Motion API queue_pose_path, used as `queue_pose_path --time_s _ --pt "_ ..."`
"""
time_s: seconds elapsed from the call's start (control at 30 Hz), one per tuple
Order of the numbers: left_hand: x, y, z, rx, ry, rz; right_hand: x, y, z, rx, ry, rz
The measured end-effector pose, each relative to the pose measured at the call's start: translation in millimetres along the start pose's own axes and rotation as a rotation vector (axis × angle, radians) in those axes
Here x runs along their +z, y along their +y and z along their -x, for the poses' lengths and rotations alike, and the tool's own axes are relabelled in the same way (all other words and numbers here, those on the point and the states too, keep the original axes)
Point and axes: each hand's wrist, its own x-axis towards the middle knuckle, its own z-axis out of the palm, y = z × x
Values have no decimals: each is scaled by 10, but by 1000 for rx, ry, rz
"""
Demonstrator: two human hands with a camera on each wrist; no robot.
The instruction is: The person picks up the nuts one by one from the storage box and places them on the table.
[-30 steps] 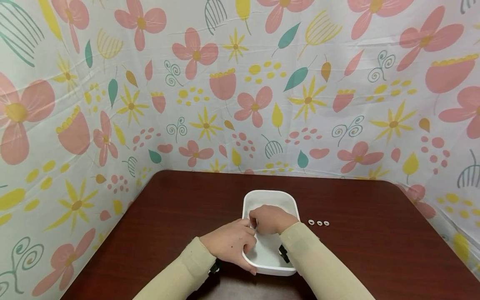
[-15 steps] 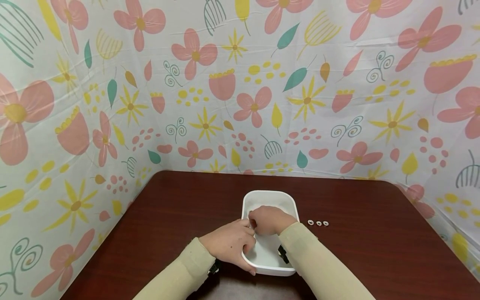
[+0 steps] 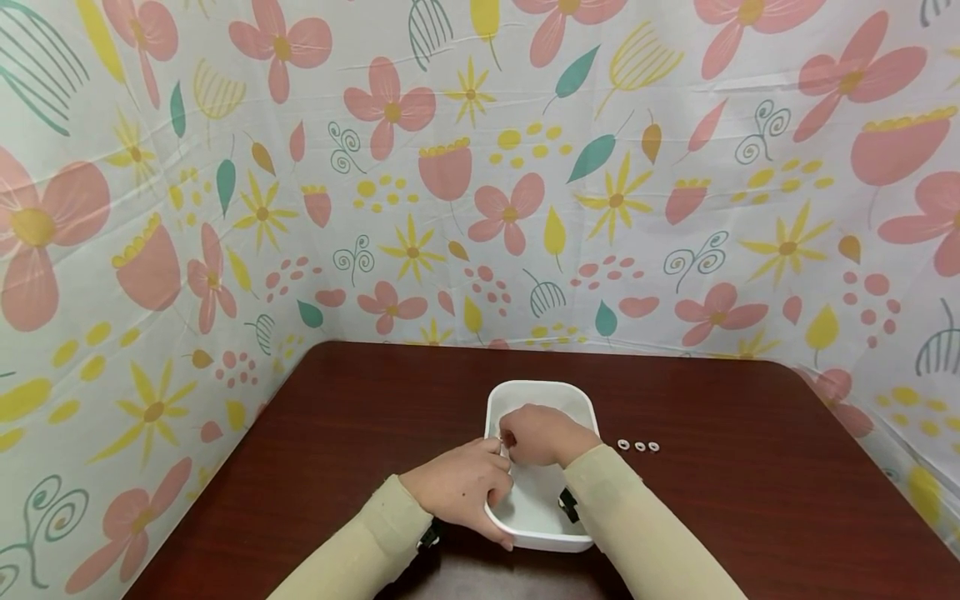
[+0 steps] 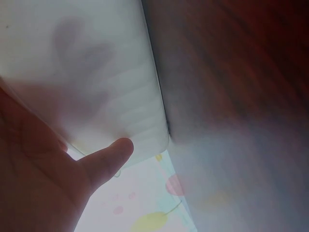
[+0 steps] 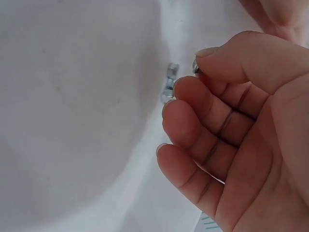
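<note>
The white plastic tub (image 3: 542, 537) stands on the table. My left hand (image 3: 461, 487) grips its left rim, fingers curled over the inside; in the left wrist view the thumb (image 4: 107, 157) presses the tub's outer wall (image 4: 96, 72). Inside the tub, near that wall, is my right hand (image 3: 543, 435). In the right wrist view, its thumb and index finger pinch a small shiny metal nut (image 5: 195, 66), mostly hidden by the fingers. Several similar metal nuts (image 5: 170, 83) sit in a row by the tub wall, close to the fingertips.
Three small white rings (image 3: 640, 447) lie in a row on the dark red-brown table (image 3: 720, 483), right of the tub. A flower-patterned cloth (image 3: 480, 208) hangs behind the table and along its left side.
My right hand has shifted very slightly up and to the right within the tub. The left hand and the tub stay where they were.
</note>
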Motion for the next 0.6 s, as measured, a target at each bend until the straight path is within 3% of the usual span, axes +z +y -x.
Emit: queue_pose_path --time_s 0.6 --pt "-2 4 8 -19 -18 6 -264 -10 168 -10 79 -92"
